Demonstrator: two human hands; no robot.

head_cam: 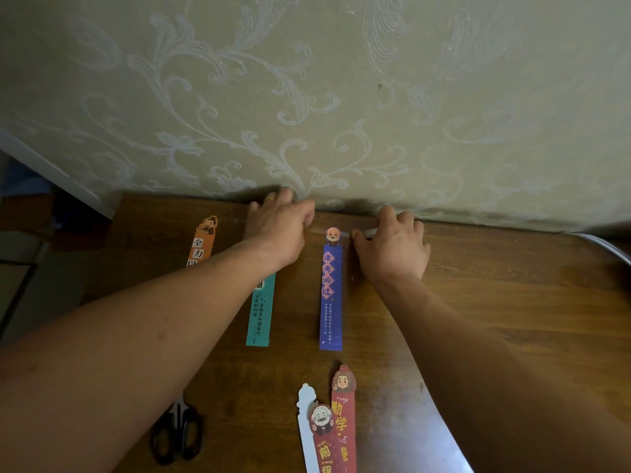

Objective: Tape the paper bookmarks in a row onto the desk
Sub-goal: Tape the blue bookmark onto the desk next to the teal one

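Your two arms reach to the far edge of a dark wooden surface (495, 302) set against patterned wallpaper (341, 97). Your left hand (278, 230), fingers curled, covers the top of a teal bookmark (261, 312). Your right hand (392, 247) pinches a clear tape strip (363, 232) running to the head of a purple bookmark (331, 295). An orange bookmark (201, 244) lies farthest left. Nearer you lie overlapping loose bookmarks (343, 421) and black scissors (177, 435).
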